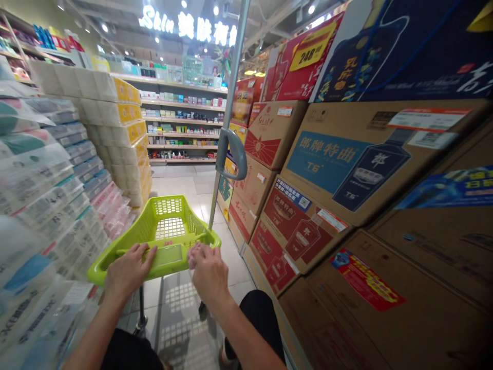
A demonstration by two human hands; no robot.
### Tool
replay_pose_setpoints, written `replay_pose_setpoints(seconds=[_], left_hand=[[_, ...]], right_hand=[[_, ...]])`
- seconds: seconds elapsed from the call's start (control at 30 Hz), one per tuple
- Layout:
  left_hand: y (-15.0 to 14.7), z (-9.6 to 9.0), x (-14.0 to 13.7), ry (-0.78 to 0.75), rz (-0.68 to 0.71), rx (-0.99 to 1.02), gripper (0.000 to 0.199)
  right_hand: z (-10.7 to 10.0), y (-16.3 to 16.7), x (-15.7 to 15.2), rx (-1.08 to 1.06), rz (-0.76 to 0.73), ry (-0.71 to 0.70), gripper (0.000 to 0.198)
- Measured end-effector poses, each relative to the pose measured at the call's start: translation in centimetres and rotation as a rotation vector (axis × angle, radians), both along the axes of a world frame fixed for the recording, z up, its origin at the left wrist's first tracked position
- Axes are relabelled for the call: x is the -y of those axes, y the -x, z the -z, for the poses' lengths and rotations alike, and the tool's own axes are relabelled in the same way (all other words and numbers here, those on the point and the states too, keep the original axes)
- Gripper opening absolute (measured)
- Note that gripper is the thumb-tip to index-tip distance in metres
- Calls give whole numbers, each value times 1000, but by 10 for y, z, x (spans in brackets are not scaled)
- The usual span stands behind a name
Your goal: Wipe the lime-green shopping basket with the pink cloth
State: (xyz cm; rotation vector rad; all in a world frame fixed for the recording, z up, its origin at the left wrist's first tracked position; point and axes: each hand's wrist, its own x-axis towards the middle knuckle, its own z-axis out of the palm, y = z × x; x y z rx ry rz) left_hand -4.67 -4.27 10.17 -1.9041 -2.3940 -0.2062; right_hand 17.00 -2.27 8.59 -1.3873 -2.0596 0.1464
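Note:
A lime-green shopping cart (169,205) with a perforated basket stands right in front of me. My left hand (129,270) is closed over the left part of its handle bar, thumb toward the middle. On the right end of the bar, my right hand (211,272) is curled in a closed grip. A small pink crumpled thing (194,253) pokes out from its fingers; its kind is unclear. Something small and pink also shows behind the handle. A metal pole (213,205) with a grey loop handle (233,154) rises at the cart's right corner.
Stacked cardboard liquor boxes (327,154) line the right side closely. Wrapped paper packs (46,180) and white-and-yellow bundles (115,123) are piled at left. Tiled floor (181,185) runs ahead to shelves of small products (185,115) under a lit sign (188,23).

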Motion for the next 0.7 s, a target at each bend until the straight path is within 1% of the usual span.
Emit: replay_pose_setpoints(seconds=[0.07, 0.13, 0.23, 0.3, 0.33, 0.4, 0.47, 0.57, 0.63, 0.7], left_hand=[[-2, -2, -1, 10, 4, -3, 54], [-7, -3, -2, 4, -2, 1, 54], [-15, -3, -5, -15, -23, 27, 55], [-17, -1, -8, -11, -57, 49, 56], [-18, -1, -9, -3, -74, 61, 56], [-18, 0, -11, 10, -101, 87, 55], [-19, 0, -11, 18, -112, 109, 54], [-26, -2, -11, 17, -131, 119, 56], [-34, -2, -12, 7, -136, 107, 57], [-39, 0, -13, -11, -130, 91, 57]], right_hand=[[-10, -9, -14, 37, 112, 65, 20], [-17, -7, -25, 96, 200, 111, 23], [-17, 19, -21, 199, 199, 132, 16], [-11, 36, -8, 178, 188, 71, 16], [-8, 40, -3, 143, 172, 33, 17], [-5, 33, 2, 79, 144, 1, 17], [-8, 14, -3, 71, 178, 45, 17], [-21, -3, -20, 147, 309, 154, 26], [-30, 3, -28, 244, 320, 201, 27], [-36, 18, -31, 358, 295, 233, 26]])
